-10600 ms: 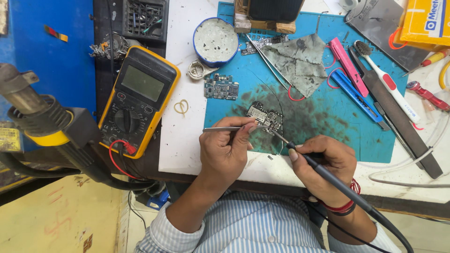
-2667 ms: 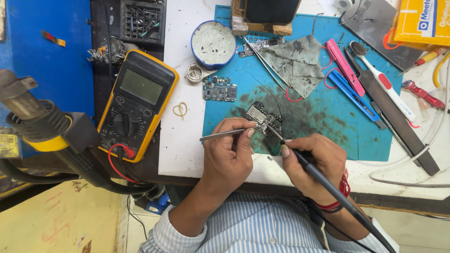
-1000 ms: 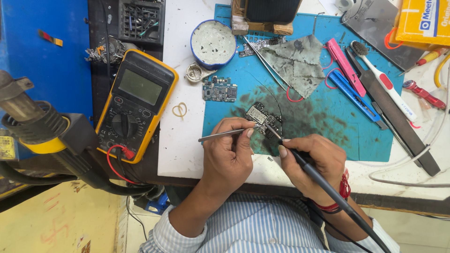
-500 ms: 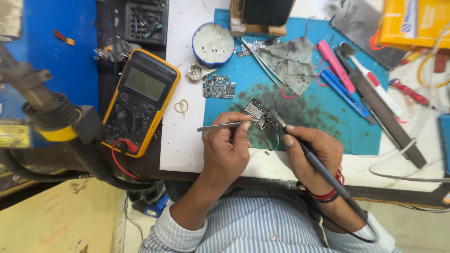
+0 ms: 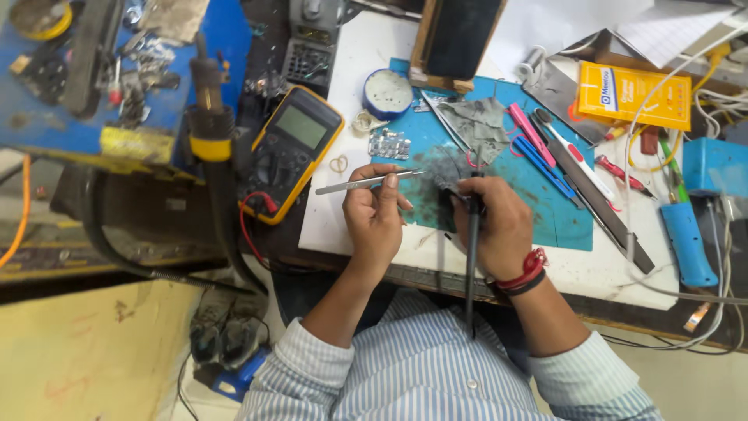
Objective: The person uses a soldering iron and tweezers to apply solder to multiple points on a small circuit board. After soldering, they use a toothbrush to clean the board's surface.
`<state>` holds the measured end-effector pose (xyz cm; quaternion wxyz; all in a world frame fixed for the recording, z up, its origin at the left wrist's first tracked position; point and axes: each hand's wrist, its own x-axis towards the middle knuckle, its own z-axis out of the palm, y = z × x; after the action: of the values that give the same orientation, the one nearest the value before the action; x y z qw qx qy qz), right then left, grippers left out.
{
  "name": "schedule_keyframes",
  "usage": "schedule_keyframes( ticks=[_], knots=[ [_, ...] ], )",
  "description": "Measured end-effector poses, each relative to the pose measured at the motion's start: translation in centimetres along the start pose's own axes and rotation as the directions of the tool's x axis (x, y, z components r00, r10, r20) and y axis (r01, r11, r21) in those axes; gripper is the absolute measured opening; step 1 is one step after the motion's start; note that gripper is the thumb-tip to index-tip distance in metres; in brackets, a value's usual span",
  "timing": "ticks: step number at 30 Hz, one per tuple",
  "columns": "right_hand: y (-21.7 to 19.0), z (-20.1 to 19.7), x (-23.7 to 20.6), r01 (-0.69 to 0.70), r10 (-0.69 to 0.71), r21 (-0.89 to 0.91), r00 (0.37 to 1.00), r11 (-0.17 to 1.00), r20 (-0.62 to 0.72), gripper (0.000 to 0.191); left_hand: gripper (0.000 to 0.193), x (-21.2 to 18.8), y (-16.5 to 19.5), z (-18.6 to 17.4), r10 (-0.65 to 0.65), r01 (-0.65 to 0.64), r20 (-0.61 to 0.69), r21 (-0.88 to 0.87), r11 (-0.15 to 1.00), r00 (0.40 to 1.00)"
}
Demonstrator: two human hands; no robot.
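My left hand [image 5: 376, 216] grips metal tweezers [image 5: 360, 184], which lie level with the tips toward a small dark circuit board [image 5: 446, 184] on the stained blue mat [image 5: 506, 187]. My right hand [image 5: 500, 226] holds a black soldering iron [image 5: 471, 261] like a pen. Its tip rests at the board and its handle runs down toward my chest. The right hand and the iron hide most of the board. A red and black band sits on my right wrist.
A yellow multimeter [image 5: 294, 150] lies left of the white bench. On the mat lie a second small board [image 5: 388, 144], a round tin [image 5: 388, 93], a grey cloth [image 5: 479, 125] and pink and blue tools [image 5: 538, 148]. A yellow box [image 5: 633, 93] and blue tool [image 5: 692, 243] are right.
The head view has pulled back and swung, so more of the bench shows. My right hand has turned so the iron's handle points straight at me. The tweezers stay level in my left hand.
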<state>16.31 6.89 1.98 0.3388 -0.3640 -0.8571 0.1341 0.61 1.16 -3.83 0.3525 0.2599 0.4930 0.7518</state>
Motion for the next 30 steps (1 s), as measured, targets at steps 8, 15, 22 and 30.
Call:
schedule_keyframes(
  ticks=[8, 15, 22, 30],
  knots=[
    [1.6, -1.7, -1.9, -0.214, 0.210, 0.065, 0.976, 0.975, 0.065, 0.042, 0.017, -0.3, -0.8, -0.1, 0.092, -0.097, 0.073, 0.078, 0.992, 0.993],
    [0.6, -1.6, -0.3, -0.051, 0.054, -0.032, 0.992, 0.998, 0.113, 0.046, 0.015, -0.7, 0.2, 0.0, 0.048, -0.057, 0.105, 0.081, 0.995, 0.993],
    [0.4, -1.6, -2.3, -0.175, 0.167, 0.077, 0.981, 0.982, 0.097, 0.037, 0.014, -1.2, 0.9, 0.0, 0.011, -0.023, 0.110, 0.107, 0.994, 0.994],
    [0.8, -1.8, -3.1, -0.305, 0.326, 0.492, 0.944, 0.816, 0.045, 0.045, 0.009, -1.9, 2.6, 0.3, -0.048, -0.030, 0.205, 0.362, 0.932, 0.978]
  ],
)
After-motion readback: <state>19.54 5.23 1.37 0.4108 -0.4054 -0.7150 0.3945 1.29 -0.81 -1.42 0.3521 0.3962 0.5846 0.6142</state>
